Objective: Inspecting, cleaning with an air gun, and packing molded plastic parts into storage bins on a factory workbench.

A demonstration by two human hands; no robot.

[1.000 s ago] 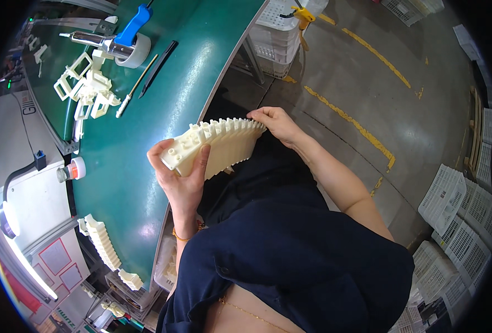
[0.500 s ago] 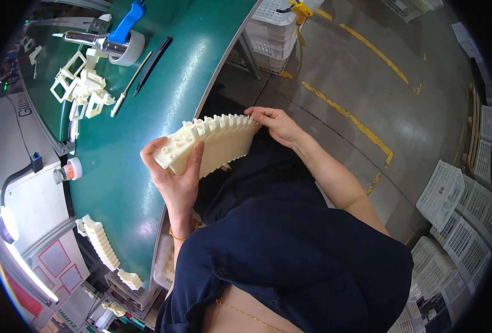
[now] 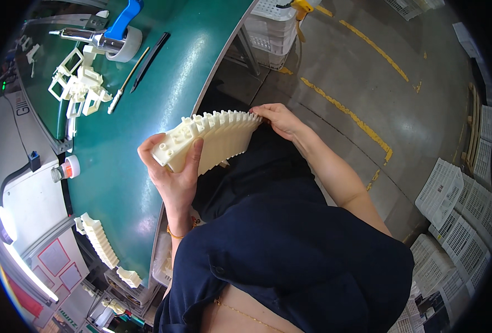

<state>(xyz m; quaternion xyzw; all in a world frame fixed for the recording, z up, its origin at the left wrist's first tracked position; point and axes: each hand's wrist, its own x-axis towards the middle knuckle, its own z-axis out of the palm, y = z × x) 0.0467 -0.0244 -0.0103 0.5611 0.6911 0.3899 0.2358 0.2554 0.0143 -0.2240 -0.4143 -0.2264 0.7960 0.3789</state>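
Observation:
Both hands hold a curved stack of cream plastic parts, nested side by side with small pegs along the top edge. My left hand is wrapped round its left end, the thumb pressed on the near side and the fingers behind. At the stack's right end, my right hand pinches the last parts between thumb and fingertips. The stack hangs in front of my body, just past the edge of the green table. The left fingers are partly hidden behind the stack.
On the table lie loose cream frames, a silver tool with a blue lever, a tape roll, a thin brush and a black stick. Another row of cream parts lies nearer. White crates stand beyond the table.
The right hand has shifted slightly right and up with the stack's right end, and the stack looks a little more spread. The left hand has barely moved and keeps its grip.

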